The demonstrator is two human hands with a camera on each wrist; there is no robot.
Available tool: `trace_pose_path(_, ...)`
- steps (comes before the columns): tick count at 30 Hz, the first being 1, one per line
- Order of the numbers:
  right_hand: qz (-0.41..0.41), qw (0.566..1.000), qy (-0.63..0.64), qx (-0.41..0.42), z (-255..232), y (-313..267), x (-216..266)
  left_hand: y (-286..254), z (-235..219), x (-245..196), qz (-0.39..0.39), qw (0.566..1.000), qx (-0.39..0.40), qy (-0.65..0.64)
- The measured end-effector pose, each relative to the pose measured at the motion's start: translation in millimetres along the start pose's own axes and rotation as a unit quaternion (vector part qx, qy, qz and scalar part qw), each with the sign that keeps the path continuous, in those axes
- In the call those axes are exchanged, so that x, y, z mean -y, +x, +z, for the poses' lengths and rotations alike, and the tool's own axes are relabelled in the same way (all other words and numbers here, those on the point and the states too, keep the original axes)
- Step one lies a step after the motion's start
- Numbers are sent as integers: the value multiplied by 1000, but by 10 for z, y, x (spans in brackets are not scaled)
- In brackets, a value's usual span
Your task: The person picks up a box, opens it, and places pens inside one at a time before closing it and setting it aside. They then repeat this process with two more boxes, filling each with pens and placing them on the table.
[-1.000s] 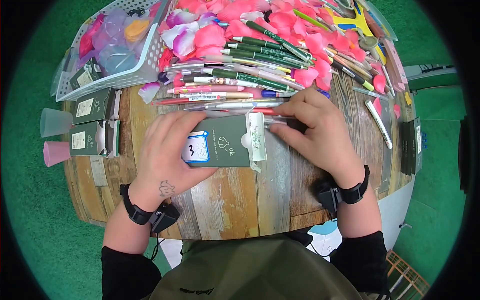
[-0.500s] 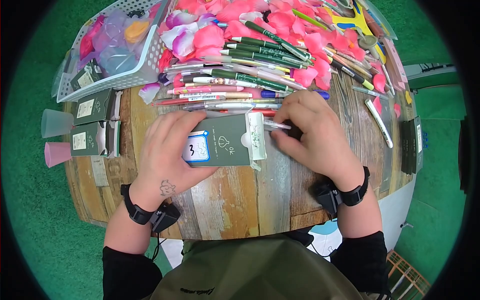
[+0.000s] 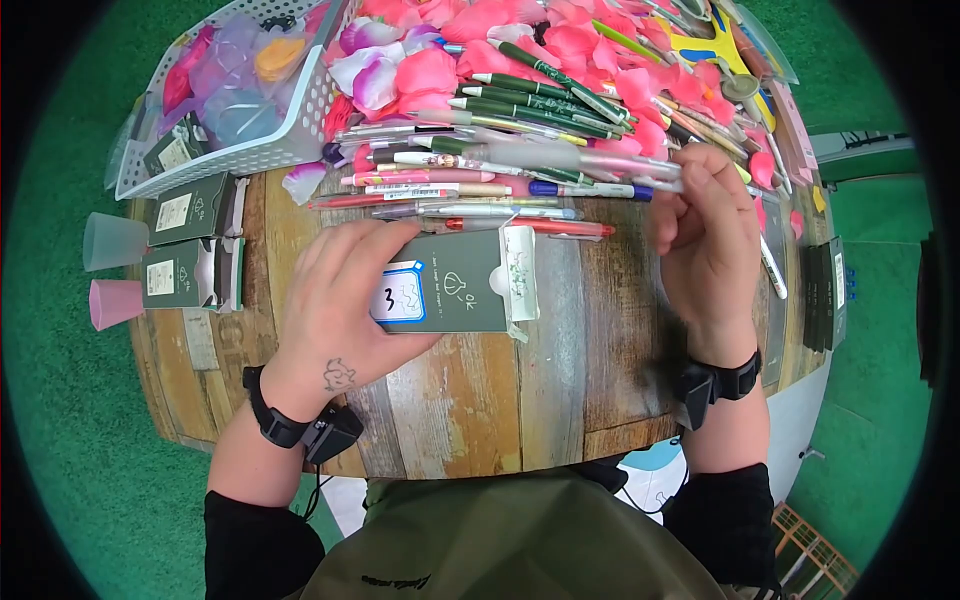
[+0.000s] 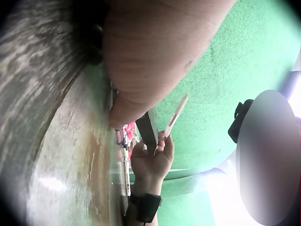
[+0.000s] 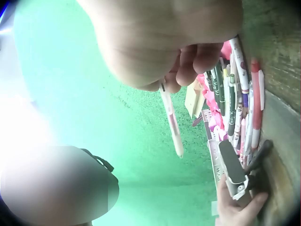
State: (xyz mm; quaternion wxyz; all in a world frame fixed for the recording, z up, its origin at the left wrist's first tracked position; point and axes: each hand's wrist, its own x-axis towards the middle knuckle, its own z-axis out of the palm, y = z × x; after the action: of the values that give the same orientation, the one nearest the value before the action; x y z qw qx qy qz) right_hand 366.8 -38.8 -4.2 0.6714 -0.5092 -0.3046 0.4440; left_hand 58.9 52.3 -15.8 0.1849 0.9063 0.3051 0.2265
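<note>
My left hand grips a dark green-grey cardboard box, fingers over its far side and thumb along the near side. A blue-edged label marked 3 sits on its top, and the torn white end flap stands open to the right. Raised at the right, my right hand pinches a pale, see-through pen by one end between thumb and fingers. The pen points left, blurred, over the rows of pens. In the right wrist view, this pen shows a whitish tip and a dark part by the fingers.
Pens lie in rows beyond the box, near pink petals. A white perforated basket with pouches stands back left, above two similar boxes and two plastic cups. A white marker lies at right.
My right hand has moved right and away from the box's open end, lifting the pale pen and turning palm inward. My left hand and the box have barely moved.
</note>
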Motion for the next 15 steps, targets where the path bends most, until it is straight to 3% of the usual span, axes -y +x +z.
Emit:
trace_pose_path(2, 31, 997, 34, 60, -47, -7, 21, 3, -1, -8, 0, 1000, 0, 0)
trace_pose_path(5, 28, 996, -28, 76, -40, -34, -31, 7, -3, -18, -3, 1000, 0, -1)
trace_pose_path(15, -21, 998, -51, -20, -72, 4, -5, 3, -9, -2, 2, 1000, 4, 1)
